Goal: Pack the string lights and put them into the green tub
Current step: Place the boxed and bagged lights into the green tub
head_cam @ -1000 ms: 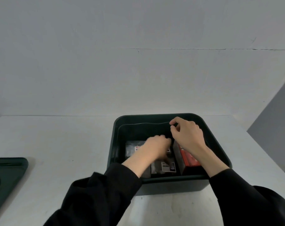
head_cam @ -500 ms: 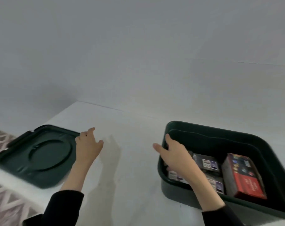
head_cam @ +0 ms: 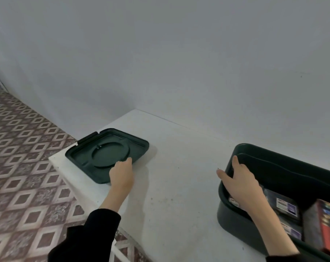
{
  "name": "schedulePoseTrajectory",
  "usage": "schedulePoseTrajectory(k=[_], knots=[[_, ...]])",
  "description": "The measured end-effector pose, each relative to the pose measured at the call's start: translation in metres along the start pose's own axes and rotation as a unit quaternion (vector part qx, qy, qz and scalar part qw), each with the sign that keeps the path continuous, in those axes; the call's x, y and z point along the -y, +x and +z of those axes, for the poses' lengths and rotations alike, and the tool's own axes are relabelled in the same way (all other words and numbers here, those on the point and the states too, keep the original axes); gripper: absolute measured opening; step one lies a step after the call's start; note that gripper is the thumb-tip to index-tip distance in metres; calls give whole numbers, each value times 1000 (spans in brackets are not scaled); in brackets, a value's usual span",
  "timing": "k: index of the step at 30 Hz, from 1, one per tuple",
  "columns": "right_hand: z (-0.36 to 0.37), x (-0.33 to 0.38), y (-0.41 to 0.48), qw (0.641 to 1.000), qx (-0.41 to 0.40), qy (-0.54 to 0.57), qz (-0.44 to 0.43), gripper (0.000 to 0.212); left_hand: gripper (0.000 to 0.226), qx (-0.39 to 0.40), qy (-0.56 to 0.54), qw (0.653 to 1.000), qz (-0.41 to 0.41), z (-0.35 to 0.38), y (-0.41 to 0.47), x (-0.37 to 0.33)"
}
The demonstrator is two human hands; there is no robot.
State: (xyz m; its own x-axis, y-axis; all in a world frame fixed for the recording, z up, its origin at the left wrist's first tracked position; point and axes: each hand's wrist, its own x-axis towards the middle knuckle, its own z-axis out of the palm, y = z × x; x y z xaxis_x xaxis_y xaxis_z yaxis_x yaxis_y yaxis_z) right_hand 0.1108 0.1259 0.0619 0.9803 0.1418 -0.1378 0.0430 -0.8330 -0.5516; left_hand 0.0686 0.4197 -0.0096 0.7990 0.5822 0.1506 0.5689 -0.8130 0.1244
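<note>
The boxed string lights (head_cam: 328,225) lie packed inside the green tub (head_cam: 285,163) at the right end of the white table (head_cam: 175,186): a red box against the near side, darker boxes with white labels beside it (their print is too blurred for me to read). My right hand (head_cam: 239,184) is closed over the tub's left rim, thumb outside the wall, fingers hooked inside. Well apart to the left, the green lid (head_cam: 96,159) lies near the table's left edge, hollow side up. My left hand (head_cam: 121,175) rests on its near right edge, fingers curled onto the lid; whether they actually grip it I cannot tell. Patterned floor tiles (head_cam: 24,148) show beyond the table
</note>
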Motion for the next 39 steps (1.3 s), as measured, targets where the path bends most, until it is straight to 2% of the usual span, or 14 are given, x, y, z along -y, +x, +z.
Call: schedulePoseTrajectory(k=[3, 6, 8, 11, 13, 16, 17, 19, 22, 24, 27, 30, 33, 39], knots=[[0, 1, -1, 1000, 1, -1, 4, 74, 18, -76, -80, 994, 23, -38, -2, -16], [2, 3, -2, 1000, 3, 12, 5, 76, 19, -142, -185, 968, 88, -93, -9, -47], [0, 4, -4, 999, 1, 51, 0, 77, 17, -179, -270, 937, 134, -134, -17, -69], [-13, 4, -10, 987, -56, 152, -24, 76, 10, -197, -421, 864, 193, -189, -33, -91], [-37, 1, -13, 965, -125, 226, -40, 72, 11, -158, -547, 786, 239, -218, -44, -104], [-90, -18, -21, 924, -255, 281, -48, 74, 22, -41, -721, 627, 292, -245, -54, -126], [-107, -25, -23, 908, -293, 297, -46, 76, 23, 0, -756, 588, 288, -247, -53, -132], [-141, -44, -33, 881, -335, 331, -29, 73, 25, 92, -798, 536, 259, -242, -50, -148], [-181, -78, -55, 857, -306, 415, -18, 50, 31, 223, -808, 503, 209, -219, -44, -175], [-196, -96, -72, 858, -274, 434, 1, 39, 26, 274, -789, 519, 179, -199, -47, -194], [-193, -118, -82, 868, -256, 419, 73, 33, 31, 331, -691, 632, 119, -165, -56, -216], [-175, -139, -79, 850, -257, 440, 135, 28, 48, 360, -567, 730, 128, -123, -60, -227], [-159, -156, -73, 854, -228, 434, 174, 31, 55, 376, -521, 760, 104, -96, -63, -227], [-139, -171, -67, 873, -176, 409, 198, 27, 56, 398, -487, 774, 77, -71, -65, -225]])
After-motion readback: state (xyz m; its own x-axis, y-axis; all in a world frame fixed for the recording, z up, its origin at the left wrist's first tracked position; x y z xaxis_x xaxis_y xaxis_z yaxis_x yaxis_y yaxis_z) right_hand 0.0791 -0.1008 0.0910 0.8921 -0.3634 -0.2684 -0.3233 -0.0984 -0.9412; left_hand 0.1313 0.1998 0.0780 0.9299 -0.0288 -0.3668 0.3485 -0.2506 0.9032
